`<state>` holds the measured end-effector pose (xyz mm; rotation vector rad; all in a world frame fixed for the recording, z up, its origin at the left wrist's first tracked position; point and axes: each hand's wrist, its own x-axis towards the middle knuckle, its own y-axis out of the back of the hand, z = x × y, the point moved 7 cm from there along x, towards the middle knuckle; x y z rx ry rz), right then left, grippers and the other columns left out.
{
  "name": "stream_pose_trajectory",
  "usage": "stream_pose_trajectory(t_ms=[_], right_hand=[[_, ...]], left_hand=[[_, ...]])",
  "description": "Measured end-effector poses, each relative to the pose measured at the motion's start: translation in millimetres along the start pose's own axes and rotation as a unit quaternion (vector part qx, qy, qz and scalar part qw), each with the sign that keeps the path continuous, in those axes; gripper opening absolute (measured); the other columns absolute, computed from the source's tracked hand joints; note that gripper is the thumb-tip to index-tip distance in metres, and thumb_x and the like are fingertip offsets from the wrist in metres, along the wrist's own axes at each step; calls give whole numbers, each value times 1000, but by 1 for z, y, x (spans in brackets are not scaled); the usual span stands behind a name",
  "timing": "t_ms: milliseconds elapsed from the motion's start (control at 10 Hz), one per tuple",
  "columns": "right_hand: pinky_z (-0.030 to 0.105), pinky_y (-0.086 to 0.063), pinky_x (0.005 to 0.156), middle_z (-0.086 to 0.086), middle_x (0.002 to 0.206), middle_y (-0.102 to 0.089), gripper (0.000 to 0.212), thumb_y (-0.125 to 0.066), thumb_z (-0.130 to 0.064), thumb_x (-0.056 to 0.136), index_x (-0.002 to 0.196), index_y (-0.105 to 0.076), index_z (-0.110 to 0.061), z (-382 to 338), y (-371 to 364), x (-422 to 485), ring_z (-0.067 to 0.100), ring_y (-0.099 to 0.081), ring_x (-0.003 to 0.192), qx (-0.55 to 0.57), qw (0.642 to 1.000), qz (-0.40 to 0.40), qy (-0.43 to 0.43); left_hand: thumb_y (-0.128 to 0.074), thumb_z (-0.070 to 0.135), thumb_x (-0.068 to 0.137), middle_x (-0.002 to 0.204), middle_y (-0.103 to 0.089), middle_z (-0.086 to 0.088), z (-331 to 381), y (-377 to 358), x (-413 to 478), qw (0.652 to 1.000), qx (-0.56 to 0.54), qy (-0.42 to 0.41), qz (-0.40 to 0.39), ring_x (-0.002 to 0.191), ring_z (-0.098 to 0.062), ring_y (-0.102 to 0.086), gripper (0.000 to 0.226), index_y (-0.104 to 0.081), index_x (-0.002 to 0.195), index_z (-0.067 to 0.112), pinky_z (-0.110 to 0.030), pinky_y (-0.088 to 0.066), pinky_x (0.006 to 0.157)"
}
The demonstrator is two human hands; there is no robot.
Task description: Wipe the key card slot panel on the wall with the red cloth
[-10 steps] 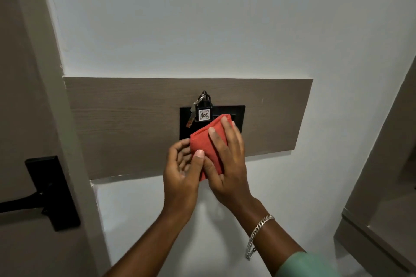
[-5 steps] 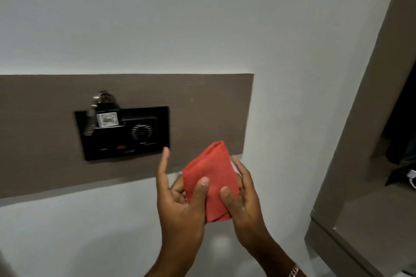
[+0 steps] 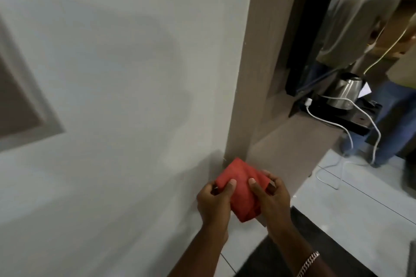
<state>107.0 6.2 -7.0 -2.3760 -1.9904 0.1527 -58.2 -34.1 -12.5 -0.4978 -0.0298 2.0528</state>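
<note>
Both hands hold the folded red cloth [image 3: 242, 189] low in the view, away from the wall. My left hand [image 3: 213, 203] pinches its left edge, thumb on top. My right hand [image 3: 271, 198] grips its right side, thumb on top; a chain bracelet sits on that wrist. The black key card slot panel is out of view. Only the right end of the brown wooden wall strip [image 3: 20, 101] shows at the far left edge.
A plain white wall [image 3: 135, 74] fills the left and centre. A brown column [image 3: 254, 74] and a low ledge [image 3: 299, 139] stand to the right. A steel kettle [image 3: 344, 92] with a white cord sits on a black tray. A person in jeans [image 3: 360, 29] stands at the far right.
The view has swung right and down, so the black panel has left the frame. Both hands, still holding the cloth, have dropped lower and away from the wooden strip.
</note>
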Motion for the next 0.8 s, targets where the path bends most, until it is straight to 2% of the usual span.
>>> stream_pose_trajectory(t_ms=[100,200,300,400,500,600,700,800], right_hand=[[41,-60,80,0,108,-67,36,-75,-19,86,116,-57,-20,19,36,38,25,-68,100,-46,998,45,-9],[50,-56,93,5,109,-64,37,-75,-24,87,117,-54,-16,35,67,86,29,-64,101,-131,986,97,-21],[32,-53,80,4,107,-62,32,-74,-26,88,110,-53,-20,46,74,116,23,-60,95,-185,977,106,-11],[25,-49,75,4,109,-61,36,-74,-28,88,116,-54,-18,53,71,126,21,-57,95,-199,974,109,-20],[45,-52,98,12,126,-62,50,-74,-24,88,131,-51,-13,64,66,131,29,-59,110,-200,973,108,-37],[50,-47,108,18,137,-58,59,-73,-16,89,140,-45,-11,62,63,132,36,-57,125,-206,973,92,-47],[47,-41,113,21,145,-52,67,-70,-11,90,147,-37,-8,57,64,127,39,-51,134,-220,970,95,-43],[47,-33,119,23,151,-44,67,-68,-12,91,148,-35,-3,35,55,103,39,-42,140,-255,961,109,-2]], left_hand=[[-76,7,81,104,-74,-13,-35,-42,24,997,-22,49,-47,95,-32,-72,22,-71,99,17,-55,-60,87],[-62,-7,87,105,-75,-7,-70,-84,51,990,-34,79,-111,100,-26,-73,42,-65,122,14,-44,-59,92],[-55,-9,91,125,-69,-10,-90,-104,66,983,-37,91,-156,113,-25,-68,54,-48,142,7,-38,-55,98],[-54,-7,92,138,-61,-15,-92,-107,72,980,-34,93,-172,120,-26,-63,59,-41,148,7,-38,-53,101],[-52,-7,94,150,-48,-18,-82,-104,79,974,-56,104,-194,130,-28,-55,66,-27,154,6,-37,-45,107],[-50,-4,96,158,-35,-19,-66,-94,84,972,-78,110,-193,142,-31,-42,69,-18,156,7,-40,-35,116],[-49,-1,98,161,-30,-17,-52,-82,85,975,-55,97,-192,146,-30,-34,67,-17,157,7,-41,-29,119],[-49,9,101,161,-32,-13,-26,-55,74,986,-37,64,-151,146,-26,-35,60,-24,155,7,-35,-30,118]])
